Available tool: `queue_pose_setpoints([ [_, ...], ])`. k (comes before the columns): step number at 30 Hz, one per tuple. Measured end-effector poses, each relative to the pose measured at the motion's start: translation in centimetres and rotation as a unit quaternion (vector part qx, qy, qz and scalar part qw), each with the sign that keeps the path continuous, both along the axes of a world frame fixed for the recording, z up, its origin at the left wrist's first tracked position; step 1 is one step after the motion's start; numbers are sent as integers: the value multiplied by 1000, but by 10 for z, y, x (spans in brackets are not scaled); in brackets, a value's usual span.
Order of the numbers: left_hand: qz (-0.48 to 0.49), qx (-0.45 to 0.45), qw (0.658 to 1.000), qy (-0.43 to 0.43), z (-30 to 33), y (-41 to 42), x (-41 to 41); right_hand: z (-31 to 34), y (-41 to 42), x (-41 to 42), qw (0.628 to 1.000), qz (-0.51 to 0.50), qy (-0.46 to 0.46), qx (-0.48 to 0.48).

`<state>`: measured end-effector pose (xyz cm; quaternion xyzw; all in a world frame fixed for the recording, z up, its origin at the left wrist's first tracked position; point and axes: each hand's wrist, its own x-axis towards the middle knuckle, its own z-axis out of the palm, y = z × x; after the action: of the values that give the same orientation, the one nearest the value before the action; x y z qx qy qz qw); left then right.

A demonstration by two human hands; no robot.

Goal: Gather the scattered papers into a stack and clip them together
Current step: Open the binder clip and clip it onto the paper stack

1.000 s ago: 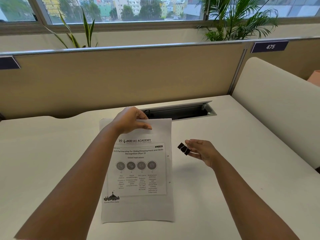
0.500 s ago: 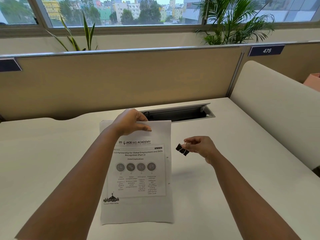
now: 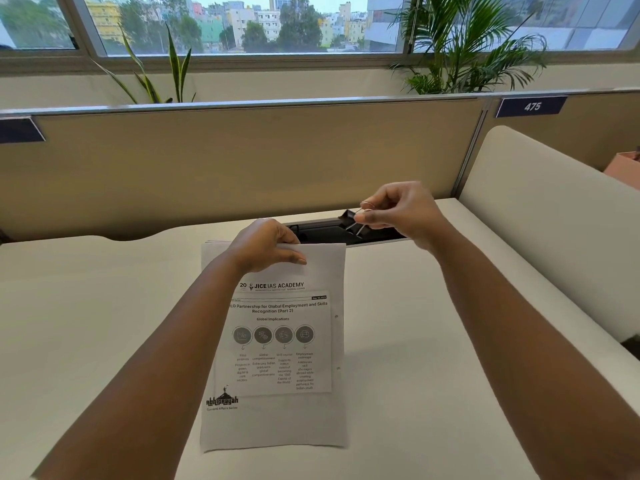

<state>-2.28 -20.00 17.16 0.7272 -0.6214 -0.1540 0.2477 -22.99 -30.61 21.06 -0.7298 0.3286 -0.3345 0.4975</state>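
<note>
A stack of printed white papers (image 3: pixel 277 417) lies on the white desk (image 3: pixel 433 358) in front of me, the top sheet headed "JICE IAS ACADEMY". My left hand (image 3: pixel 266 245) grips the stack's far edge, thumb on top and fingers curled over the edge. My right hand (image 3: pixel 401 211) is raised above the desk behind the stack's far right corner. It pinches the wire handles of a black binder clip (image 3: pixel 350 218), whose jaws point left toward the papers. The clip does not touch the stack.
A dark cable slot (image 3: pixel 332 232) is sunk into the desk just behind the papers. A beige partition (image 3: pixel 207 168) closes the back, and a white curved divider (image 3: pixel 554 216) bounds the right side. Plants stand on the sill behind.
My right hand has lifted the binder clip up and away from me, from beside the papers' right edge to above the cable slot. My left hand keeps its grip on the stack.
</note>
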Motion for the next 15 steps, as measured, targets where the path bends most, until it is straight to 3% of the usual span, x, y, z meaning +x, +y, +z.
queue_pose_setpoints([
  [5,2,-1,1000,-8,1,0,-2,17,6,26,985,38,164,-46],
  [15,8,12,1000,-13,3,4,-5,16,15,43,964,64,253,-54],
])
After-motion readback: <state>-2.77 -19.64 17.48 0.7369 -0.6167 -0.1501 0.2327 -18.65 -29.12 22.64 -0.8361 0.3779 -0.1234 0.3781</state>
